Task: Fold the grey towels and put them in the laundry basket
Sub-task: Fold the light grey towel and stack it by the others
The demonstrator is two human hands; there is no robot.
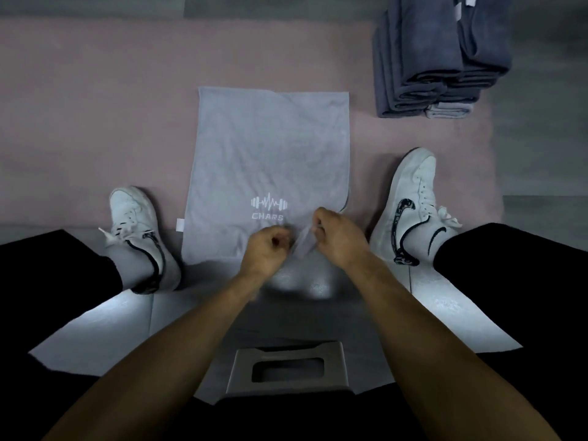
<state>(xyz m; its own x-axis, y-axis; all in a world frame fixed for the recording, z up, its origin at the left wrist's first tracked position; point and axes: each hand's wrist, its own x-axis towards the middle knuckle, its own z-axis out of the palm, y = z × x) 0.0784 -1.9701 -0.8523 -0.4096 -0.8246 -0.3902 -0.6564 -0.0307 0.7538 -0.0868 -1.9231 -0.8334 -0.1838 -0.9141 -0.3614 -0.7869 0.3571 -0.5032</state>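
I'm sitting on the floor with legs spread, looking down at a light grey towel [267, 148] that is lying flat on a pinkish mat [95, 106] between my feet. The towel is soft-looking, fine-napped cloth, roughly rectangular, with faint creases across it and a white printed logo [269, 207], a barbell with a pulse line over the letters CHARS, near the edge closest to me. A small white tag [180, 225] is sticking out from its left side.

My right hand [337, 240] is pinching the near right corner of the towel, fingers curled tight round a lifted fold of cloth. My left hand [265, 249] is sitting just beside it with fingers curled into a loose fist at the same bunched edge; I cannot tell whether it is actually gripping cloth. The near right part of the towel is rising off the mat, the rest is lying flat.

Far right, on the mat's corner, a stack of folded towels [439, 58] is sitting: dark grey, thick and plush with rounded folded edges, one paler one at the bottom.

My white sneakers with black swooshes, left [140, 227] and right [410, 198], are resting either side of the towel. Close to my body a grey moulded plastic piece [286, 367] with a rectangular cutout is showing; I cannot tell what it is.
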